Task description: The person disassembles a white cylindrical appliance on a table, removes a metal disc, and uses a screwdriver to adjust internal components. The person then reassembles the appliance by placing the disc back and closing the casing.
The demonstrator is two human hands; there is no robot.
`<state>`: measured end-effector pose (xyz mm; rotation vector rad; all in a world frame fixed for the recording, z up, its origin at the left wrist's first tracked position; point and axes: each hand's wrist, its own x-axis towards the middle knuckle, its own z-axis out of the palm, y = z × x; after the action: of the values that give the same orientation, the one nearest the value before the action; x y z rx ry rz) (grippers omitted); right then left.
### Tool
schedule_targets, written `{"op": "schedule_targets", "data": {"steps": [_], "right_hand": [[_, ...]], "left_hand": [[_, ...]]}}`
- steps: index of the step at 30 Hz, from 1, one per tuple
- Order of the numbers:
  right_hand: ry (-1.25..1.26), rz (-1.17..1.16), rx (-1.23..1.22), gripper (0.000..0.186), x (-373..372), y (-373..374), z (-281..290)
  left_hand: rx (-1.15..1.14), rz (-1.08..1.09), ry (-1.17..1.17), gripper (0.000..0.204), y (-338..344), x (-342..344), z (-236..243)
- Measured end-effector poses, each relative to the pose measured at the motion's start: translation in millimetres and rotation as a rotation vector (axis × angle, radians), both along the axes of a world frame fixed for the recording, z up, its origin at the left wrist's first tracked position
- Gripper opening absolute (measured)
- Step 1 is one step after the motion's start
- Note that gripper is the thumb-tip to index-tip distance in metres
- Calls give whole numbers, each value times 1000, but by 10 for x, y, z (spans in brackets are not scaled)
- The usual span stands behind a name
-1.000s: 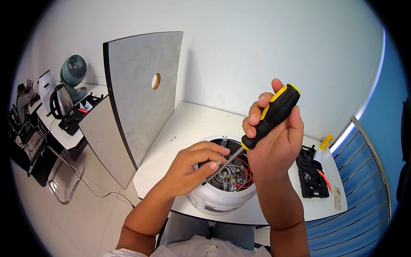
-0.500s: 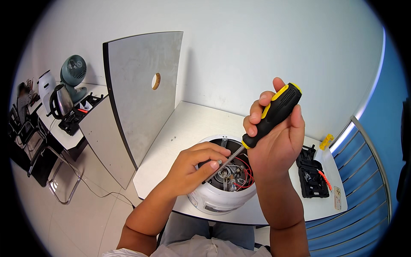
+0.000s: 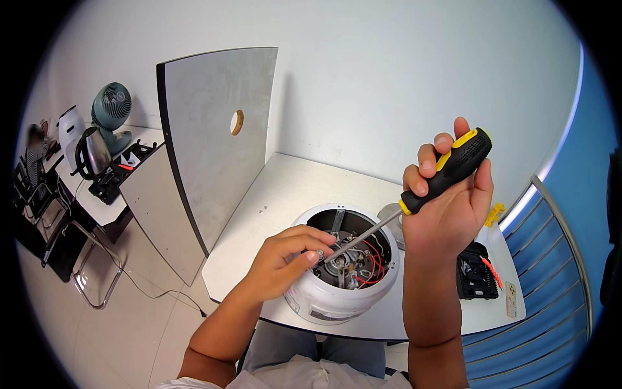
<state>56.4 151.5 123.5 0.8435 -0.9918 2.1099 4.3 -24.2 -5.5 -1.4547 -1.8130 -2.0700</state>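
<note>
My right hand point(image 3: 447, 201) is wrapped round the black-and-yellow handle of a screwdriver point(image 3: 453, 168). Its long metal shaft slants down to the left over the open top of a white round appliance point(image 3: 337, 305). Inside that housing are red wires point(image 3: 374, 269), metal brackets and small fittings. My left hand point(image 3: 282, 262) rests over the appliance's left rim, thumb and fingers pinching a small silvery metal piece point(image 3: 320, 254), perhaps a screw. The screwdriver's tip ends close by those fingers; whether it touches anything there cannot be made out.
The appliance stands on a white table point(image 3: 291, 178). A grey round object point(image 3: 392, 223) is partly hidden behind my right wrist. At right lie a black tool case point(image 3: 476, 279) and an orange coiled item point(image 3: 492, 272). A grey partition point(image 3: 214, 142) stands at left; metal railings point(image 3: 551, 259) rise at right.
My right hand has moved right with the screwdriver, uncovering more of the appliance's right rim and the grey round object. My left hand has shifted slightly left, still pinching the small metal piece.
</note>
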Motion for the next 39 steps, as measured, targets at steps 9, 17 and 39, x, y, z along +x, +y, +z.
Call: {"op": "schedule_targets", "data": {"steps": [9, 17, 39], "right_hand": [[26, -13, 8, 41, 3, 2, 47], [21, -3, 11, 41, -4, -2, 18], [-2, 54, -32, 42, -35, 5, -46]], "left_hand": [[9, -14, 18, 18, -17, 5, -14], [10, -1, 9, 22, -3, 12, -9], [30, -21, 6, 19, 65, 33, 20]]}}
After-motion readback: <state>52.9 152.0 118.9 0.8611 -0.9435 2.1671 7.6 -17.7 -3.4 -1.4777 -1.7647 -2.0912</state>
